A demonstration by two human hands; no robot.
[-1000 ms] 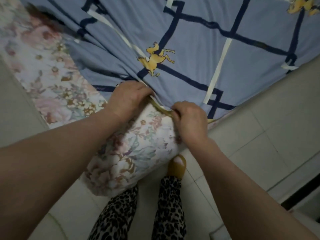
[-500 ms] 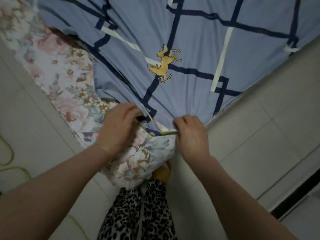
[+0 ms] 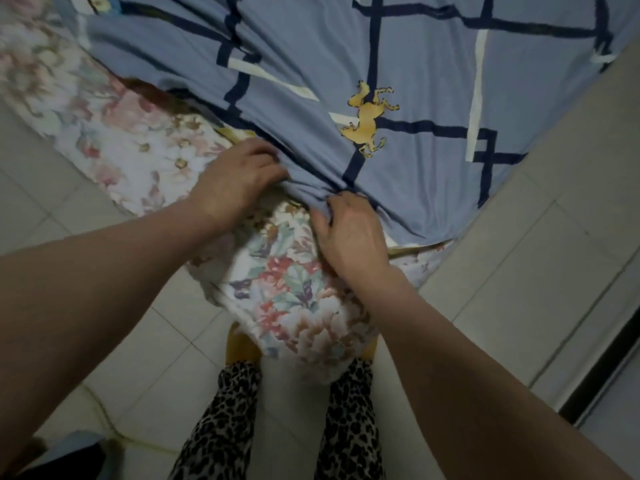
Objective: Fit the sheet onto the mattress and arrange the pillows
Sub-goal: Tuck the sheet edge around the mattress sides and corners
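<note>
A blue sheet with dark blue lines, white bars and a yellow horse print covers the top of a floral mattress. The mattress corner points at me, its floral side bare below the sheet's bunched hem. My left hand grips the gathered hem on the left of the corner. My right hand pinches the hem at the corner's tip, fingers curled into the fabric. No pillows are in view.
Pale floor tiles lie on both sides of the corner. My legs in leopard-print trousers and yellow slippers stand right under the corner. A dark strip runs along the floor at the right.
The view has shifted and the sheet's hem has come down further over the corner. Both hands have stayed on the hem, the right one now lower on the tip.
</note>
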